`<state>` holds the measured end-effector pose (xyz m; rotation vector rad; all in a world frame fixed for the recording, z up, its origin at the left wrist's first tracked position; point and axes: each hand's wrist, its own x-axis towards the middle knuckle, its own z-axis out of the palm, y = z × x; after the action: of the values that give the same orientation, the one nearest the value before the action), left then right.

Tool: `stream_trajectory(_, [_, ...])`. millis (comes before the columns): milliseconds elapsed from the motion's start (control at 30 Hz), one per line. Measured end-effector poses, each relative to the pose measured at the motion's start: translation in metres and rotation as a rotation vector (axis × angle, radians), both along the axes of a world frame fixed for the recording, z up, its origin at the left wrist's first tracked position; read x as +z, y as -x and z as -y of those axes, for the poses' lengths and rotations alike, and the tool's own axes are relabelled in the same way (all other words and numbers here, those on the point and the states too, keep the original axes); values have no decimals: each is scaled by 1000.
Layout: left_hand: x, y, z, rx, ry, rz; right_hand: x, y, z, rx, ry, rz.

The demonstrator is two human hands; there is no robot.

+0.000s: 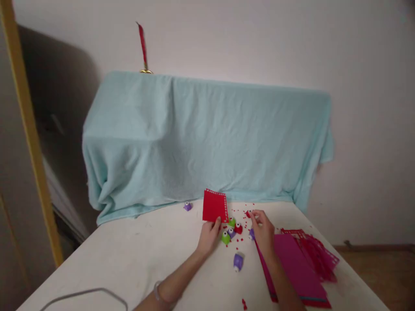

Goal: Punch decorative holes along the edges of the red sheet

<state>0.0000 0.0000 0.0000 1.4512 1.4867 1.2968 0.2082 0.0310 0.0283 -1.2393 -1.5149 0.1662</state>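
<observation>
My left hand (210, 235) grips the lower edge of a red sheet of paper (214, 206) between thumb and fingers. A row of small punched holes runs along its top and right edges. To the right, my right hand (263, 229) pinches a small red craft punch (248, 214) at its fingertips, apart from the sheet. Between the hands cluster a green punch (226, 237), another green punch (231, 222), a purple punch (231, 233) and a red punch (238, 228). One purple punch (252, 234) is partly hidden by my right hand.
Purple punches lie nearer me (237, 261) and at the back left (187, 206). Magenta and red paper (296, 263) is stacked at right beside punched scraps (317, 255). Red bits (244, 304) dot the white table (145, 259). A light blue cloth (207, 138) hangs behind.
</observation>
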Motion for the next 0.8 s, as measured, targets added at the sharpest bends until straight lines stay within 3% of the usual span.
stream_trajectory(133, [0,-1,0,28,13,3,-16,5,5,69,11,59])
stream_trajectory(433, [4,-1,1,38,37,14,-15,7,6,255,37,315])
stream_trajectory(800, [6,-6,5,9,35,55,-13,8,13,248,55,500])
